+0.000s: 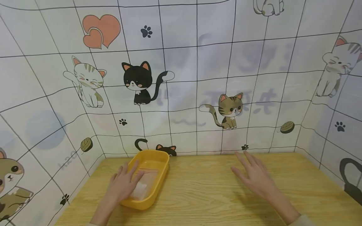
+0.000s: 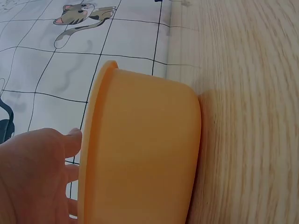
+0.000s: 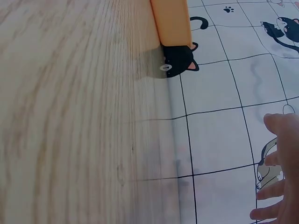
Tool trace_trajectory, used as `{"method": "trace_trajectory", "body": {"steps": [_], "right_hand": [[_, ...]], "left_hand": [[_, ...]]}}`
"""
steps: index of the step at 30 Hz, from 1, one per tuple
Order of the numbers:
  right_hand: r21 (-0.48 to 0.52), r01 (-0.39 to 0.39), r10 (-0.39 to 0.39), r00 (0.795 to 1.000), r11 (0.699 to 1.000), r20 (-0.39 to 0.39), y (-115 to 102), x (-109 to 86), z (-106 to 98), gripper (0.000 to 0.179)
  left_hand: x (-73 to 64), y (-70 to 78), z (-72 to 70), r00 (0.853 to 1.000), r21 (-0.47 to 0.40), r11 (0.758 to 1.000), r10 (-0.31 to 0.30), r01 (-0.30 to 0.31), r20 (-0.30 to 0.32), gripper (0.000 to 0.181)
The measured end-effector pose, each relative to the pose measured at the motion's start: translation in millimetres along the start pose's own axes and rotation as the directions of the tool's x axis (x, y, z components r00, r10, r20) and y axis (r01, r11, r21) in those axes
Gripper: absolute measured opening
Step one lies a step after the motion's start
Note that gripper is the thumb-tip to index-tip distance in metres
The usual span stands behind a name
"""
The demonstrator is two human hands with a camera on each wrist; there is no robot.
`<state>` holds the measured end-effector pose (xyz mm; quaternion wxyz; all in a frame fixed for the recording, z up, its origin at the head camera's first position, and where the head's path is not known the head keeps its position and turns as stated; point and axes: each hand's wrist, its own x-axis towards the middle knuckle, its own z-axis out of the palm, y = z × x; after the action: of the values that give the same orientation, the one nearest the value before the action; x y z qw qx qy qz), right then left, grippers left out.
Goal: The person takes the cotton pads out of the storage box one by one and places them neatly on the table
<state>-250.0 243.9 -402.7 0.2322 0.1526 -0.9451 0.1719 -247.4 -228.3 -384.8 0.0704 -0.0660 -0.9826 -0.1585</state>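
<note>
A yellow-orange plastic bin (image 1: 160, 184) stands at the left of the wooden table, its long side running away from me. Inside lies a clear or whitish flat packet (image 1: 145, 185), partly covered by my hand; its exact kind cannot be made out. My left hand (image 1: 122, 185) hovers over the bin's left side with fingers spread, gripping nothing. In the left wrist view that hand (image 2: 35, 175) is beside the rim of the bin (image 2: 140, 149); contact is unclear. To the right, my right hand (image 1: 256, 177) hangs above the table, fingers apart and holding nothing.
A white cloth backdrop (image 1: 183, 94) with black grid lines and printed cats rises behind the wooden table (image 1: 198, 188) and along both sides. A dark curved shape (image 1: 350, 175) shows at the far right on the side cloth.
</note>
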Motion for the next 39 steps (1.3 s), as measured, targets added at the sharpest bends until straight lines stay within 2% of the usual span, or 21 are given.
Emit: {"method": "trace_trajectory", "body": {"steps": [9, 15, 30, 39], "right_hand": [[0.009, 0.010, -0.010, 1.000, 1.000, -0.005, -9, 2.8, 5, 0.066], [0.021, 0.024, -0.024, 1.000, 0.999, 0.007, -15, 5.2, 9, 0.067], [0.070, 0.052, -0.052, 0.999, 0.996, -0.002, -30, 9.1, 23, 0.065], [0.121, 0.049, -0.049, 0.999, 0.992, -0.001, -41, 10.4, 30, 0.066]], "left_hand": [[2.8, -10.9, 3.5, 0.999, 0.002, 0.999, -0.041, 0.041, -0.017, 0.067], [2.4, -14.5, 3.9, 0.998, -0.025, 0.997, -0.068, 0.068, 0.008, 0.072], [6.1, -19.6, 6.1, 0.997, -0.067, 0.996, -0.067, 0.064, -0.044, 0.071], [5.6, -16.8, 1.4, 0.994, -0.069, 0.996, -0.062, 0.056, -0.088, 0.064]]}}
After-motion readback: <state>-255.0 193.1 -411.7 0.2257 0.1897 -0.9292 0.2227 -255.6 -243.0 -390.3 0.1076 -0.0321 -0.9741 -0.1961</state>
